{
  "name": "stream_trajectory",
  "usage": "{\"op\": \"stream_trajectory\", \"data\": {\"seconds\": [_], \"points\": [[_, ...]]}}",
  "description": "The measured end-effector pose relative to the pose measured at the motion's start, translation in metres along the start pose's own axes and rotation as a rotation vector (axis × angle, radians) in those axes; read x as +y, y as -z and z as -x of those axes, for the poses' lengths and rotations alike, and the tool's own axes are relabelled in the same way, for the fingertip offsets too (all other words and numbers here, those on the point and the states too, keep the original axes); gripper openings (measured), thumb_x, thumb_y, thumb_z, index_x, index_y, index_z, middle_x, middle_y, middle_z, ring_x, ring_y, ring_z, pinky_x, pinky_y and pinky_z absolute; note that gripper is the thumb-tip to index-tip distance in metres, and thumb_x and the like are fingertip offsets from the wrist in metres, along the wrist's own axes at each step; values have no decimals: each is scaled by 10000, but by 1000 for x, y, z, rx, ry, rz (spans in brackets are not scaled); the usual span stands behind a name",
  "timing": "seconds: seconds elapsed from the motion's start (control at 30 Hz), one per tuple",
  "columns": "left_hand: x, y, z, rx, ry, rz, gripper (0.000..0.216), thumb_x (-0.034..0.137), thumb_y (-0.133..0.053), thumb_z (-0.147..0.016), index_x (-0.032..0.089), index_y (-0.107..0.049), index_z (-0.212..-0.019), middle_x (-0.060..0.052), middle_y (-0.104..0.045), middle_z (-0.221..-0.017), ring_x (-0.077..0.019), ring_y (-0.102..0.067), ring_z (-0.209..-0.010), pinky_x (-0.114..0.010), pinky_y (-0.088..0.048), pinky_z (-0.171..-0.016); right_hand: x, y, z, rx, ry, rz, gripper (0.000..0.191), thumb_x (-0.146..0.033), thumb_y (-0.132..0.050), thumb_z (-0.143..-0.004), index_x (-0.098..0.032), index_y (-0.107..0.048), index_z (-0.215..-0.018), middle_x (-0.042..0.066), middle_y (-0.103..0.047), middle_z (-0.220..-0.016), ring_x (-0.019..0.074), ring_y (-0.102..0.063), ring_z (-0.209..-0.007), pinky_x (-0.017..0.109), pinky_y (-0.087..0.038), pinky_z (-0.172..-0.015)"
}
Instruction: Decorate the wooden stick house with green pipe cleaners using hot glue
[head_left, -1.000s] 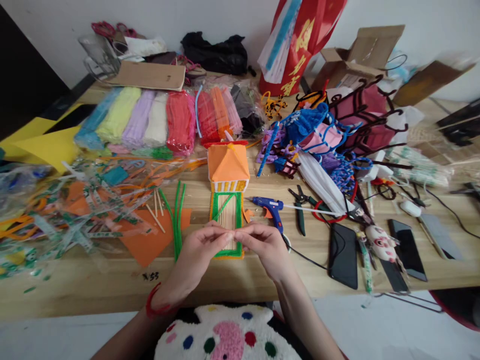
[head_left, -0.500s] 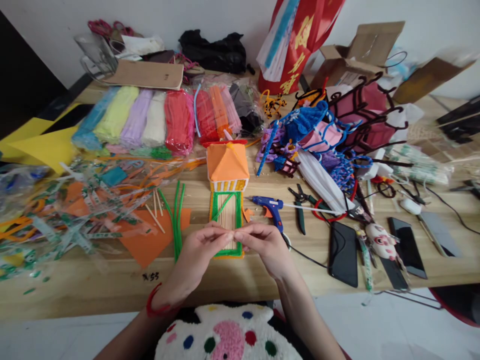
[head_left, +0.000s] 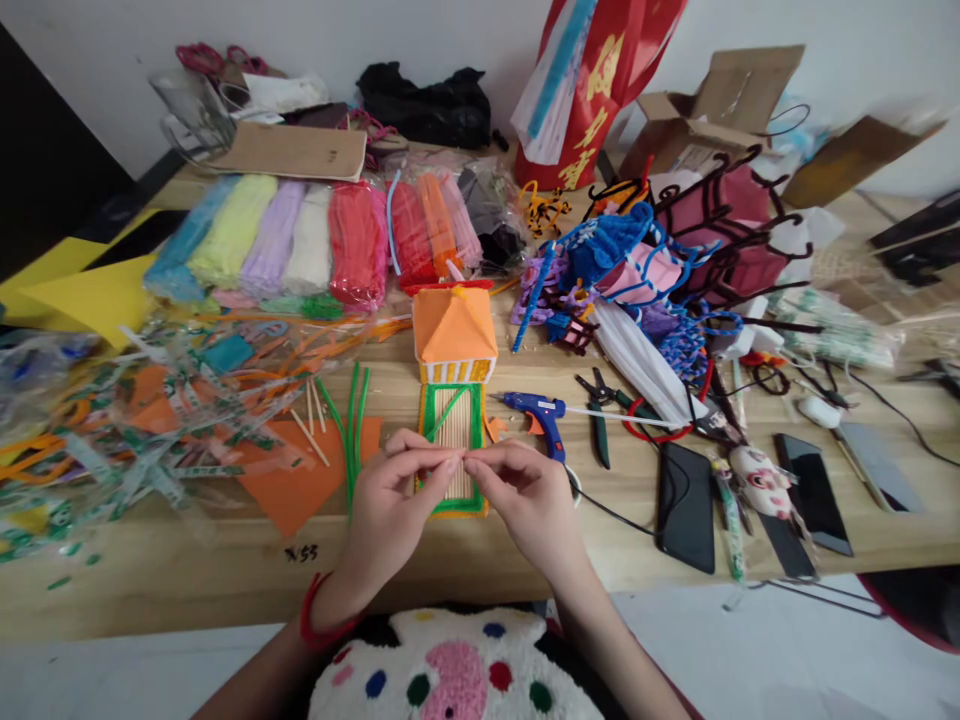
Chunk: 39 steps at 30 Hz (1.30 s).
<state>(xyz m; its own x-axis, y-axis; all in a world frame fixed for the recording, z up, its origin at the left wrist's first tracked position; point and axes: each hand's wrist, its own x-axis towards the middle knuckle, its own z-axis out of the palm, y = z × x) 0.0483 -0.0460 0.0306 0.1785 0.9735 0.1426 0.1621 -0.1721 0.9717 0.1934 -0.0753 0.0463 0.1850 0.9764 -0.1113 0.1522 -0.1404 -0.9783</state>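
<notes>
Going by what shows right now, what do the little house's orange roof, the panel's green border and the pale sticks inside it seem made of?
Orange roof: perhaps matt craft foam or card, from its flat, even faces.
Green border: probably fuzzy chenille stems, from its soft, furry-looking edge.
Pale sticks: likely bare, unpainted wood, from their tan colour and straight, slim shape.
</notes>
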Motion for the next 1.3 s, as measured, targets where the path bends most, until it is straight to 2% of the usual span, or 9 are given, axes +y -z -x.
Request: {"op": "stream_trajectory", "data": {"seconds": [0.27,0.43,0.77,0.9,1.0,1.07,1.17,1.3], "points": [[-3,-1,4,61,-210,-261,109,177,-636,-795,231,-709,-854,-2,-604,-800,-112,-594,-751,-244,-503,-675,-6,-1,0,30,134,152,120,-162,-588,-781,-182,-676,-702,4,-616,-644,117,-513,-592,241,-422,-572],[0,-2,4,59,-252,-314,116,166,-632,-792,228,-712,-848,-7,-614,-781,-122,-597,-764,-247,-502,-689,-6,-1,0,36,190,233,134,-125,-558,-755,-188,-616,-653,-7,-585,-628,120,-507,-595,248,-423,-583],[1,-2,3,22,-95,-247,97,228,-637,-785,240,-730,-809,-27,-625,-770,-148,-586,-765,-279,-487,-695,-8,0,0,1,204,256,148,-137,-531,-764,-197,-568,-633,-6,-557,-634,121,-491,-601,247,-413,-580],[-2,0,1,-36,148,40,100,266,-654,-769,231,-741,-803,-20,-614,-780,-138,-574,-756,-253,-468,-667,-7,3,-1,-18,125,114,106,-188,-563,-789,-187,-611,-695,8,-578,-684,125,-503,-637,253,-424,-602],[-3,3,-1,-80,358,349,111,307,-673,-749,230,-743,-788,-13,-627,-808,-123,-566,-738,-244,-464,-667,-5,7,-1,-57,-6,-74,126,-285,-595,-810,-184,-648,-757,18,-594,-721,128,-516,-654,258,-432,-603],[-2,3,-3,-90,434,476,100,313,-689,-728,231,-742,-755,-8,-630,-796,-110,-552,-703,-234,-459,-646,-5,9,-1,-92,-87,-176,163,-338,-617,-804,-185,-666,-782,14,-594,-713,123,-509,-631,252,-424,-571],[-1,3,-3,-92,461,510,101,321,-700,-712,232,-742,-736,-13,-637,-783,-116,-550,-697,-240,-463,-637,-7,8,-1,-119,-121,-213,174,-354,-643,-785,-186,-685,-791,14,-608,-702,119,-508,-609,245,-416,-537],[-2,3,-1,-99,415,444,111,322,-686,-731,232,-738,-769,-26,-646,-831,-148,-574,-777,-267,-481,-686,-8,4,1,-97,-42,-163,119,-306,-655,-775,-194,-693,-791,19,-637,-709,124,-531,-623,259,-445,-572]]}}
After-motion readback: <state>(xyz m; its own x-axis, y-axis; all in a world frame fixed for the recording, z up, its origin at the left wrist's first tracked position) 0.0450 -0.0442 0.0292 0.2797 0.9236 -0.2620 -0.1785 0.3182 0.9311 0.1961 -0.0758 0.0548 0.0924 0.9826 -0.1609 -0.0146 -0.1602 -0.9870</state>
